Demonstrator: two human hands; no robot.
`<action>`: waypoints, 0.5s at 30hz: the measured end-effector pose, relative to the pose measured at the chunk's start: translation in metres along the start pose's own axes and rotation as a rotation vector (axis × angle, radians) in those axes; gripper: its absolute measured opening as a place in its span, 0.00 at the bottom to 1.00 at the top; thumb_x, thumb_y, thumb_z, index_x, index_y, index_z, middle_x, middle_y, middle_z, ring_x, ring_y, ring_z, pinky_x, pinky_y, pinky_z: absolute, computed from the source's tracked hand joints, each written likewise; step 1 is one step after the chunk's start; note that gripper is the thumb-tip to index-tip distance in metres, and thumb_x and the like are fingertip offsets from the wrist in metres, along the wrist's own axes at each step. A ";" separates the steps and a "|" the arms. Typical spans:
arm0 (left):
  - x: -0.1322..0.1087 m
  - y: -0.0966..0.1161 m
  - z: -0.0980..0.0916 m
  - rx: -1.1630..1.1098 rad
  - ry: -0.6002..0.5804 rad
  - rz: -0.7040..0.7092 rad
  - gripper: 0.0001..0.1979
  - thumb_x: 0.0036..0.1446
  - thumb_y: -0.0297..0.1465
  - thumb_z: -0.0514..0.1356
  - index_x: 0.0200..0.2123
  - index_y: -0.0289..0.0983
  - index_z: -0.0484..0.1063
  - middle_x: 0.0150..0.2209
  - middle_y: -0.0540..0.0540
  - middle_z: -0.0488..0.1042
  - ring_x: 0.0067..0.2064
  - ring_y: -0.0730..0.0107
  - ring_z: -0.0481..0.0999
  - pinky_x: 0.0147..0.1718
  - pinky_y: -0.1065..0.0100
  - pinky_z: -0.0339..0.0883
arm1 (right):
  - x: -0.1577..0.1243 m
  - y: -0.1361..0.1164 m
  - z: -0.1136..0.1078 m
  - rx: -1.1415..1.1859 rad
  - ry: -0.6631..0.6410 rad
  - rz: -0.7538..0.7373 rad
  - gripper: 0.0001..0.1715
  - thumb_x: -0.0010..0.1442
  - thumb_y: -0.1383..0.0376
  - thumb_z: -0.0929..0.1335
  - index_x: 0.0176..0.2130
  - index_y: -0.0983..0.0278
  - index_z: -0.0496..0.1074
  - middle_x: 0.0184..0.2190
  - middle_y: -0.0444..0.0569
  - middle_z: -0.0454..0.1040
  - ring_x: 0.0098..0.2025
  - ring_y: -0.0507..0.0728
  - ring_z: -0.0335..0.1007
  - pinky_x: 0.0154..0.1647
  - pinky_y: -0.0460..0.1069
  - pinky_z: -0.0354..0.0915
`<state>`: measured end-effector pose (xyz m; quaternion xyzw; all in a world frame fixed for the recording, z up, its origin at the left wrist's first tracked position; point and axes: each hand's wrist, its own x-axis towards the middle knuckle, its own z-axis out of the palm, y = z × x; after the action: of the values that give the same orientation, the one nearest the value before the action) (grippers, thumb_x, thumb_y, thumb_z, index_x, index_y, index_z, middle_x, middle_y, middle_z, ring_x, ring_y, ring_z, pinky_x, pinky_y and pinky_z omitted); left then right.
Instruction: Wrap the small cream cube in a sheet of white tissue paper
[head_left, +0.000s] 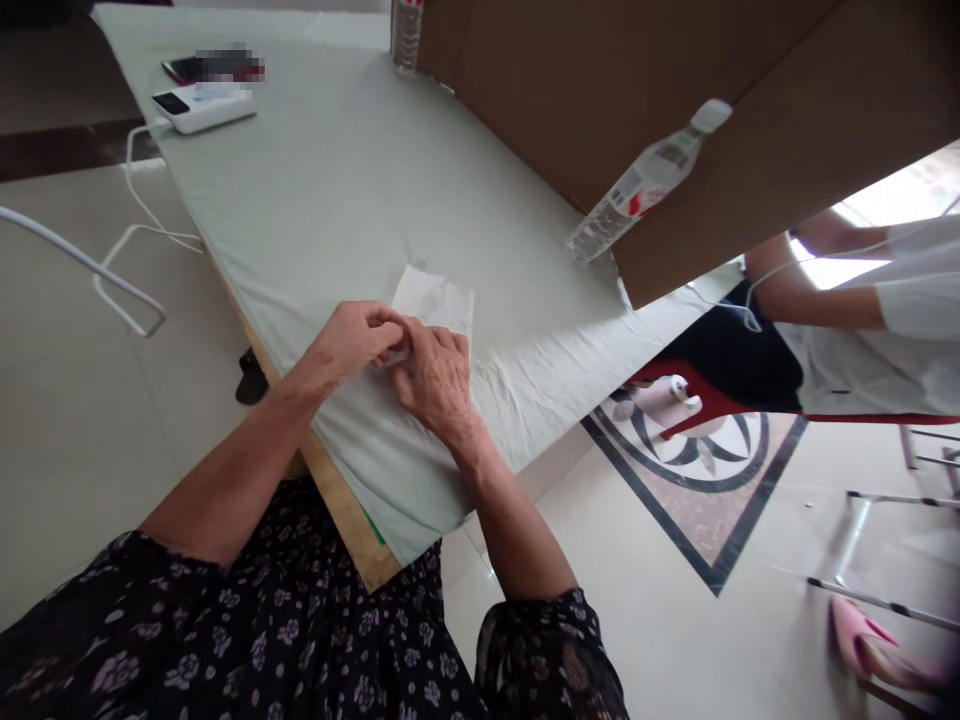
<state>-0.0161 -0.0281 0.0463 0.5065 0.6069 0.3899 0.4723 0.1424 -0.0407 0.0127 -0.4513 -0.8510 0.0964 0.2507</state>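
A thin white sheet of tissue paper (431, 294) lies on the cloth-covered table (322, 190), its far part showing beyond my hands. My left hand (358, 340) is closed, with thumb and fingers pinched together at the near left part of the tissue. Against it, my right hand (437, 378) lies over the tissue with its fingers curled down and gripping the paper. The two hands touch at the fingertips. A small piece of white shows between them, and the rest of the near part is hidden under the fingers.
A tall cardboard panel (600, 100) stands across the table, with a plastic bottle (645, 185) leaning before it and another bottle (407, 38) farther back. A white power bank (206, 105) with a cable and a phone (210, 67) lie far left. A person (825, 300) sits at the right.
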 end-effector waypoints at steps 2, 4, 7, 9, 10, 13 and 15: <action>-0.004 0.001 -0.003 0.068 -0.059 0.048 0.10 0.49 0.32 0.61 0.33 0.37 0.80 0.29 0.47 0.80 0.29 0.68 0.76 0.28 0.69 0.72 | -0.003 0.003 -0.004 0.057 -0.003 0.004 0.33 0.63 0.66 0.67 0.66 0.64 0.66 0.55 0.56 0.81 0.57 0.64 0.73 0.60 0.59 0.62; -0.008 0.001 -0.003 0.199 -0.074 0.137 0.11 0.51 0.32 0.60 0.35 0.37 0.81 0.31 0.47 0.81 0.32 0.66 0.77 0.32 0.68 0.72 | -0.009 0.009 -0.010 0.112 0.025 0.003 0.30 0.64 0.64 0.67 0.65 0.62 0.68 0.57 0.56 0.80 0.59 0.64 0.73 0.63 0.60 0.62; -0.011 -0.001 0.002 0.455 -0.016 0.271 0.11 0.53 0.31 0.59 0.37 0.38 0.81 0.32 0.46 0.80 0.34 0.65 0.76 0.36 0.65 0.71 | -0.025 0.023 -0.019 0.151 0.210 0.071 0.23 0.66 0.62 0.66 0.60 0.59 0.72 0.60 0.56 0.78 0.64 0.64 0.71 0.66 0.63 0.62; -0.013 -0.004 0.007 0.597 0.033 0.311 0.11 0.56 0.30 0.59 0.37 0.38 0.81 0.33 0.45 0.79 0.35 0.63 0.75 0.39 0.63 0.70 | -0.040 0.034 -0.024 0.161 0.344 0.190 0.20 0.67 0.60 0.66 0.56 0.59 0.73 0.59 0.57 0.77 0.61 0.64 0.73 0.63 0.63 0.65; -0.013 -0.005 0.010 0.649 0.051 0.320 0.10 0.57 0.30 0.59 0.38 0.38 0.81 0.35 0.44 0.78 0.35 0.63 0.75 0.40 0.62 0.70 | -0.047 0.039 -0.025 0.174 0.372 0.262 0.19 0.67 0.58 0.67 0.56 0.59 0.73 0.57 0.57 0.78 0.57 0.63 0.76 0.59 0.62 0.68; -0.014 -0.010 0.014 0.727 0.098 0.362 0.11 0.61 0.31 0.59 0.41 0.38 0.81 0.42 0.40 0.76 0.37 0.62 0.75 0.41 0.62 0.71 | -0.062 0.051 -0.026 0.252 0.302 0.456 0.26 0.65 0.52 0.69 0.57 0.60 0.71 0.52 0.57 0.80 0.40 0.58 0.77 0.44 0.57 0.73; -0.014 -0.014 0.014 0.726 0.114 0.404 0.12 0.62 0.32 0.59 0.45 0.38 0.81 0.46 0.40 0.75 0.39 0.63 0.75 0.42 0.63 0.72 | -0.065 0.054 -0.024 0.298 0.224 0.520 0.32 0.64 0.47 0.69 0.60 0.61 0.70 0.47 0.55 0.82 0.35 0.57 0.76 0.39 0.55 0.72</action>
<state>-0.0055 -0.0446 0.0321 0.7266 0.6184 0.2630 0.1430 0.2235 -0.0646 -0.0101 -0.6198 -0.6509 0.2306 0.3730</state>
